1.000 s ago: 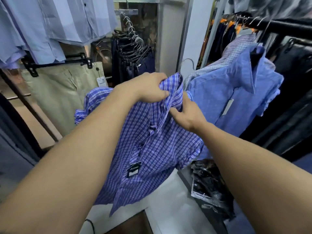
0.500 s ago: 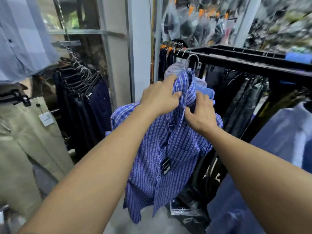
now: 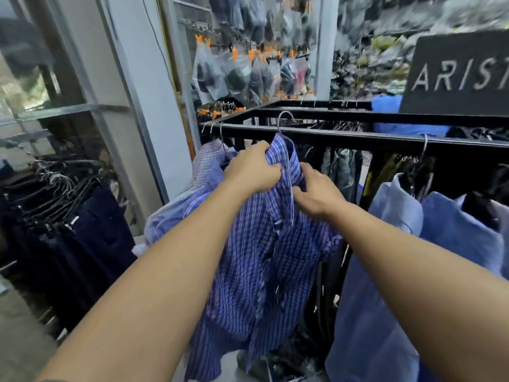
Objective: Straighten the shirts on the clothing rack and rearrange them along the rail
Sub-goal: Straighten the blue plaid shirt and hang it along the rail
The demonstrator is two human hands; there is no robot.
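Black rail [image 3: 344, 137] runs just behind the grip. Checked shirt [image 3: 261, 257] hanger hook [image 3: 284, 113] pokes up over it above the grip; hooked or not, unclear. Pale striped shirt [image 3: 209, 158] hangs left of the grip, light blue shirts [image 3: 454, 230] right.

1 checked shirt [image 3: 264, 257], 1 striped shirt [image 3: 203, 161], looks like 2 pale blue shirts [image 3: 454, 238], 1 left hand [image 3: 252, 172], 1 right hand [image 3: 316, 194], 1 black rail [image 3: 344, 137], 1 sign [image 3: 454, 75]

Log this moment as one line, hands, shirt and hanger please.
left hand grips checked shirt at collar | right hand grips shirt front below collar | hanger hook up at black rail, seating unclear
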